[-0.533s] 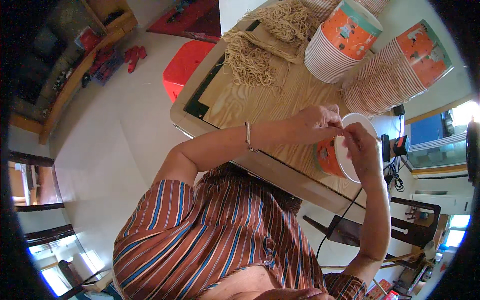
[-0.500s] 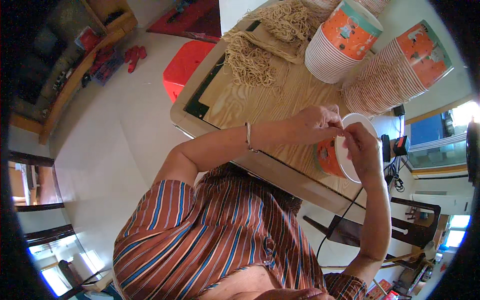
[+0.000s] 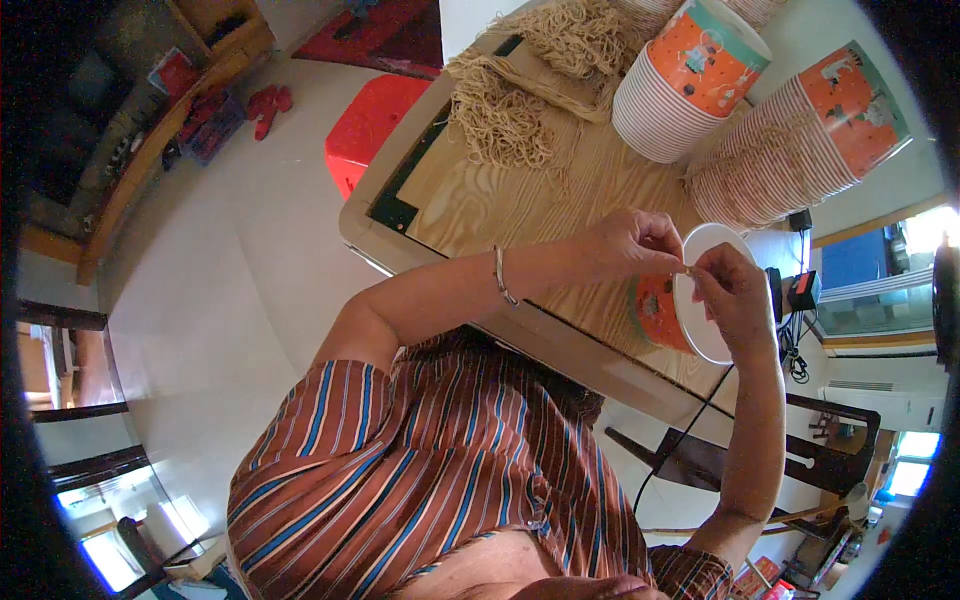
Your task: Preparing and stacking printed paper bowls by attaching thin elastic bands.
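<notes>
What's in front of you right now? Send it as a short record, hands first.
Left hand: thumb and finger tips together, close to the right hand's; silver bracelet on wrist
Right hand: fingers bent, overlapping the paper tub's opening in view
Between fingertips: too small to tell
Paper tub: orange print, white rim
Nested tub stacks: two in full view beyond the hands; tan strands across the right one
Tan string bundles: on wood-grain table
Floor, beyond table: red plastic stool

This looks like a home — red shoes (image 3: pixel 265 122), stool (image 3: pixel 368 130), wooden chair (image 3: pixel 700 465).
</notes>
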`<state>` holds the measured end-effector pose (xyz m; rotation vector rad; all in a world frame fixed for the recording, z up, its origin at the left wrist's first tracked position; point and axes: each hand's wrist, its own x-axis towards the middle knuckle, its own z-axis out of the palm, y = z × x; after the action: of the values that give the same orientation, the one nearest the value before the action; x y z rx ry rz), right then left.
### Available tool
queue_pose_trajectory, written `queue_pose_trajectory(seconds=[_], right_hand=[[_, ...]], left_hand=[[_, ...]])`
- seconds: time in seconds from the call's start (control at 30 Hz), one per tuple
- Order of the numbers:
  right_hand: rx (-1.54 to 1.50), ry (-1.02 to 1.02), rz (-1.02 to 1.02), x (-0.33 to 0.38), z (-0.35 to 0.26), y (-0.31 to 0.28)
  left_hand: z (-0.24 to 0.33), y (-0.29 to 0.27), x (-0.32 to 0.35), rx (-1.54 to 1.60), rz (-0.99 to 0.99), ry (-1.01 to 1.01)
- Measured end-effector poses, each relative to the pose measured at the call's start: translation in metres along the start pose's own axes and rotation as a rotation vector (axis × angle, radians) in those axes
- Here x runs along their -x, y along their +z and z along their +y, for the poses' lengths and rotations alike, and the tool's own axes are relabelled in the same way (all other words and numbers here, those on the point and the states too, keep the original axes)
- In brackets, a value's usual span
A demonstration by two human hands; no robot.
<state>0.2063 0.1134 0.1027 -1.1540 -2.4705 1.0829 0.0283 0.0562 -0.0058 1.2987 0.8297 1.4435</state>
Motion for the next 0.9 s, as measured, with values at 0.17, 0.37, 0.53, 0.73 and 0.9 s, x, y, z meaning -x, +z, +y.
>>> queue_pose_trajectory(seconds=[0.17, 0.37, 0.53, 0.73, 0.9], right_hand=[[-0.113, 0.018, -0.024, 0.000, -0.001, -0.001], [-0.137, 0.034, -0.017, 0.003, -0.002, -0.002], [-0.080, -0.010, -0.009, 0.005, 0.005, -0.003], [-0.103, -0.082, 0.020, 0.012, 0.001, 0.005], [-0.172, -0.149, 0.080, 0.017, 0.000, 0.016]], left_hand=[[0.003, -0.004, 0.002, -0.025, -0.040, 0.019], [-0.003, -0.007, 0.003, 0.037, -0.087, 0.043], [-0.011, -0.008, 0.006, 0.019, -0.086, 0.103], [-0.024, 0.001, 0.016, -0.185, 0.035, 0.236], [-0.030, 0.014, 0.018, -0.282, 0.148, 0.401]])
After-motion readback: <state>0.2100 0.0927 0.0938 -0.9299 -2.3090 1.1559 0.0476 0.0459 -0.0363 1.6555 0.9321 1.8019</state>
